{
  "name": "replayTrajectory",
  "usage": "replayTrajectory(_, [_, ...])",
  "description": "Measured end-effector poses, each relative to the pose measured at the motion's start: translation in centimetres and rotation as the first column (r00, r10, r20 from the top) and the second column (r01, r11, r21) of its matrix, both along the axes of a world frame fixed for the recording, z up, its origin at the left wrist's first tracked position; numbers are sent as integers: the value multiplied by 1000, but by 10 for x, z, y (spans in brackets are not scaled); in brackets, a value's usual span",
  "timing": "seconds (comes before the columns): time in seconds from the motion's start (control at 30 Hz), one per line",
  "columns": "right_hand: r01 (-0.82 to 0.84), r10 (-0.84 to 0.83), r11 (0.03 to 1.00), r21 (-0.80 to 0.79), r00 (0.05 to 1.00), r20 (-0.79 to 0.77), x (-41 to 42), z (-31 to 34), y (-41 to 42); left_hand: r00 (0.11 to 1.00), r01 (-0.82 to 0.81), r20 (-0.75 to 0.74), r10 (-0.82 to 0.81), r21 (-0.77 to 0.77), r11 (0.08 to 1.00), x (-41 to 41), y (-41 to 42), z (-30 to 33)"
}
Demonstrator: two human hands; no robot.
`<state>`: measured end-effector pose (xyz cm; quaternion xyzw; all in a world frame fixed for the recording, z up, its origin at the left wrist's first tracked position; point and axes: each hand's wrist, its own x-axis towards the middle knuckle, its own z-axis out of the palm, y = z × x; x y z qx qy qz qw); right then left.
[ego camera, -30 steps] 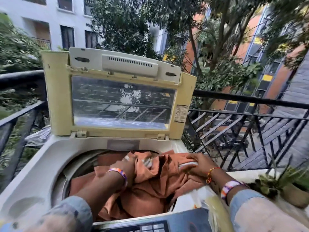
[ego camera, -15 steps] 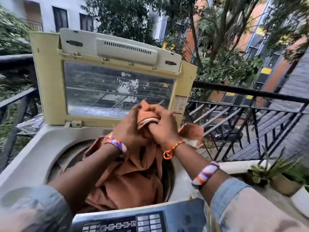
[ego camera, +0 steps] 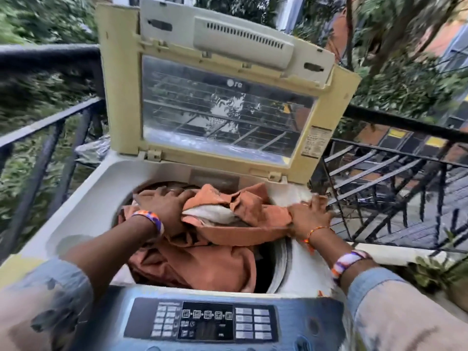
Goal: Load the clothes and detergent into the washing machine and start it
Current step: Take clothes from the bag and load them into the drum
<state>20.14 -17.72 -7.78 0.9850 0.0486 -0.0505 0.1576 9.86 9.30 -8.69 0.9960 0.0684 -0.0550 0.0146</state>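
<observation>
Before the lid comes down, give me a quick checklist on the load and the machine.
1. Lid fully up: ok.
2. Orange cloth inside the drum: not ok, it is heaped above the opening and a fold lies over the right rim.
3. Left hand on the cloth: ok, pressing near the back.
4. Right hand on the cloth: ok, at the right rim.
5. Detergent added: cannot tell, none in view.
6. Control panel unobstructed: ok.

A black metal railing (ego camera: 395,173) fronts leafy trees (ego camera: 405,79), with a potted plant (ego camera: 440,272) at right.
</observation>
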Motion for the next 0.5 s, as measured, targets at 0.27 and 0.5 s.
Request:
replayTrajectory(0.27, [-75,281,591,803,953,-118,-22,8,96,928,257,-296,-227,66,964,20,-7,-18])
replayTrajectory(0.5, [-416,479,877,239,739,-473,-32,-52,126,874,296,-453,-177,208,932,26,-4,-51])
